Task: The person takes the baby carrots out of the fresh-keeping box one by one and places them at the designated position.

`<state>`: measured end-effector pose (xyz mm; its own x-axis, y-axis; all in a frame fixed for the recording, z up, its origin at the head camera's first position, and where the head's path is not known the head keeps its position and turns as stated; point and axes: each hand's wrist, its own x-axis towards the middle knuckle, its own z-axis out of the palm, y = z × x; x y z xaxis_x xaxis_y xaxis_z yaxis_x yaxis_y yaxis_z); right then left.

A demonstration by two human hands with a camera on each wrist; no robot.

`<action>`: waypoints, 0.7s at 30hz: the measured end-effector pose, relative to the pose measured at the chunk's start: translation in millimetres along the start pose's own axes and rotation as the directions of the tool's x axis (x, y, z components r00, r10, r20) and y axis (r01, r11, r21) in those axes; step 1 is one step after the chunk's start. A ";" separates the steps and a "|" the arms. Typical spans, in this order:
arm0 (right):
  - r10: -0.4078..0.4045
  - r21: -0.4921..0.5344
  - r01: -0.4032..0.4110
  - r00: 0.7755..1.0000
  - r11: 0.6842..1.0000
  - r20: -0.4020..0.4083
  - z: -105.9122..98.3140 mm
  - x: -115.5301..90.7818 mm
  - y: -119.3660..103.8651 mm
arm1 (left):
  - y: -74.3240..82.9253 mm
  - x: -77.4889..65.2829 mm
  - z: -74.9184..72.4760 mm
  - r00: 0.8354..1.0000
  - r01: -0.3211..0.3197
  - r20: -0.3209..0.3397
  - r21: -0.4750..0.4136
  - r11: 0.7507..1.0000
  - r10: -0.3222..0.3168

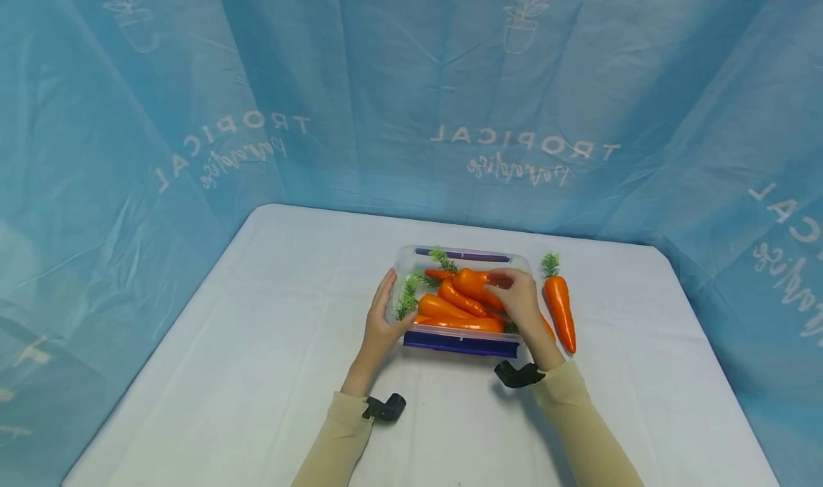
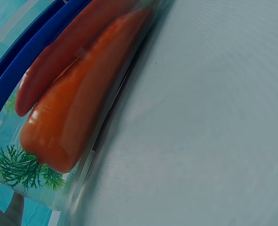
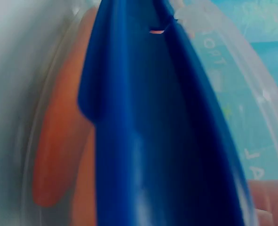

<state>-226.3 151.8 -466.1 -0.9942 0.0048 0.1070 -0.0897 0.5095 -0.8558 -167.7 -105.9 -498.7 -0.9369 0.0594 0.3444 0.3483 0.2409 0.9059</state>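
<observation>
A clear plastic container (image 1: 524,262) with blue latches (image 1: 459,344) stands on the table and holds several orange carrots with green tops. My right hand (image 1: 519,301) reaches over the container's right side, its thumb and fingers pinching a thick carrot (image 1: 472,284) on top of the pile. At the left wall is my left hand (image 1: 381,323), fingers straight along the outside and thumb spread near the front corner. Through the wall the left wrist view shows a carrot (image 2: 63,127) and its leafy top (image 2: 19,167). A blue latch (image 3: 143,122) fills much of the right wrist view.
A single carrot (image 1: 559,312) lies on the white table (image 1: 308,280) to the right of the container. Beside the right forearm, part of another orange carrot (image 1: 548,328) shows. A blue printed curtain (image 1: 398,94) hangs behind the table and at both sides.
</observation>
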 end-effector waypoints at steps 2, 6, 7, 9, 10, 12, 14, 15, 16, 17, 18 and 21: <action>0.028 0.003 -0.028 0.999 1.000 0.028 -0.3 0.5 0.4 | -0.8 0.2 -0.3 1.000 -0.001 -0.002 -0.003 1.000 0.001; 0.075 -0.020 -0.074 0.995 0.997 0.060 -1.5 0.8 1.0 | 0.6 -0.1 0.5 1.000 -0.005 -0.003 -0.005 1.000 0.005; 0.073 -0.030 -0.071 0.995 0.997 0.068 -1.2 1.2 1.5 | 1.4 -0.5 0.4 1.000 -0.004 -0.002 -0.008 1.000 0.004; 0.085 -0.045 -0.081 0.993 0.996 0.082 -0.7 2.0 2.6 | 2.8 -0.9 0.4 1.000 0.003 0.004 -0.009 1.000 -0.003; 0.090 -0.049 -0.086 0.992 0.995 0.085 -0.4 2.4 3.1 | 2.5 -0.9 0.5 1.000 0.005 0.005 -0.011 1.000 -0.005; 0.097 -0.050 -0.093 0.991 0.994 0.093 0.1 3.0 3.3 | 1.4 -0.7 0.5 1.000 0.002 0.003 -0.015 1.000 -0.002; 0.114 -0.045 -0.110 0.989 0.993 0.097 0.5 3.2 3.0 | -6.9 0.4 2.2 1.000 -0.004 -0.006 -0.019 1.000 0.003; 0.118 -0.046 -0.114 0.988 0.992 0.096 0.6 3.3 2.7 | -12.0 1.1 3.1 1.000 -0.006 -0.013 -0.017 1.000 0.006; 0.124 -0.049 -0.120 0.988 0.992 0.096 0.6 3.3 2.3 | -17.1 1.8 3.9 1.000 -0.011 -0.019 -0.018 1.000 0.011; 0.127 -0.056 -0.122 0.987 0.991 0.097 0.6 3.3 2.0 | -22.2 2.3 4.9 1.000 -0.012 -0.024 -0.014 1.000 0.012; 0.130 -0.065 -0.124 0.987 0.990 0.099 0.7 3.4 1.8 | -27.3 2.7 5.8 1.000 -0.013 -0.028 -0.014 1.000 0.013; 0.146 -0.093 -0.135 0.982 0.986 0.120 0.6 3.4 1.6 | -37.3 3.1 7.3 0.999 -0.010 -0.032 -0.014 1.000 0.009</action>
<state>-229.8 152.1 -467.4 -0.9964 -0.0245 -0.0808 0.0515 0.5822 -0.8114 -183.9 -107.6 -533.2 -0.9323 0.0305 0.3604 0.3577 0.2267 0.9059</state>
